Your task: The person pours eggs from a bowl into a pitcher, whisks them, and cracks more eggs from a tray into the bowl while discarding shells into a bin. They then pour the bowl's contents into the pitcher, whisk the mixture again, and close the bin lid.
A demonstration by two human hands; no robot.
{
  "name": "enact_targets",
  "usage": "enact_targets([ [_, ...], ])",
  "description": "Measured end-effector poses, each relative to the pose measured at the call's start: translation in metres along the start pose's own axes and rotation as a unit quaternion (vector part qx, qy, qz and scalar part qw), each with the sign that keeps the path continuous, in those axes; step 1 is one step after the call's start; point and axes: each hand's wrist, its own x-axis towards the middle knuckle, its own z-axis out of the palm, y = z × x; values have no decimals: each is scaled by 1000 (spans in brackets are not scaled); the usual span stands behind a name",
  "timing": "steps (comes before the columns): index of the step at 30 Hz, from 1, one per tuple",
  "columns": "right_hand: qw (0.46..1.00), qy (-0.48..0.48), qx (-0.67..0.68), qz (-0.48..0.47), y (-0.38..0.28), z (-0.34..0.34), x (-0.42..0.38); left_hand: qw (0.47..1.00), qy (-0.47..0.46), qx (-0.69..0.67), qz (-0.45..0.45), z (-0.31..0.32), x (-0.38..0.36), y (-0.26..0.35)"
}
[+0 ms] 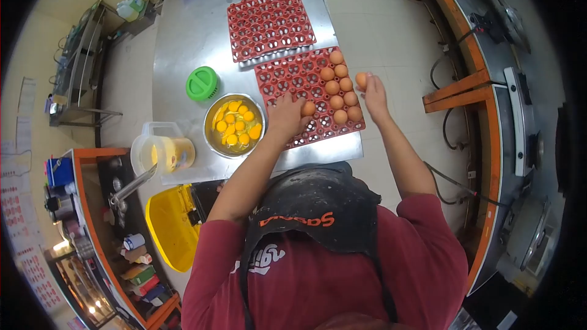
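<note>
My left hand point(285, 117) is over the red egg tray point(273, 79), with its fingers and thumb closed around a brown egg point(308, 109). My right hand point(375, 99) is just beyond the tray's right edge and grips another brown egg point(361, 80) in its fingertips. Several more brown eggs point(332, 87) sit in the tray's right-hand cups. Left of the tray stands a metal bowl point(210, 136) holding several cracked eggs point(238, 123), their yolks mostly whole.
A second red tray point(269, 24) lies farther back on the steel table point(189, 36). A green lid point(202, 83) is behind the bowl. At the left edge stands a clear plastic jug point(164, 150) with yellow liquid and a metal handle in it. A yellow bin point(172, 226) is below.
</note>
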Motion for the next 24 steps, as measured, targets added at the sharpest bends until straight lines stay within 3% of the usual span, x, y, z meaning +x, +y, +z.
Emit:
enact_targets([
  [2,1000,11,-7,-12,20,11,-9,999,-38,4,-24,-8,-2,0],
  [5,999,22,7,35,-7,22,-27,1000,6,7,-16,2,-2,-10],
  [12,999,30,-2,18,-16,16,-26,994,84,41,51,-15,-14,-1],
  [16,986,-10,132,97,-74,13,-48,969,165,-181,40,-4,-14,-16],
  [17,978,-25,172,113,-89,16,-56,942,118,-313,4,-18,-18,-10],
  [19,959,-82,239,132,-111,26,-65,829,17,-555,-69,-46,-25,1],
  [20,946,-110,271,141,-118,33,-70,791,6,-608,-74,-47,-25,2],
  [23,966,-119,179,-147,-131,53,-84,742,-9,-668,-62,-49,-23,5],
  [24,960,-157,139,-187,-124,57,-85,740,-8,-670,-63,-52,-23,6],
])
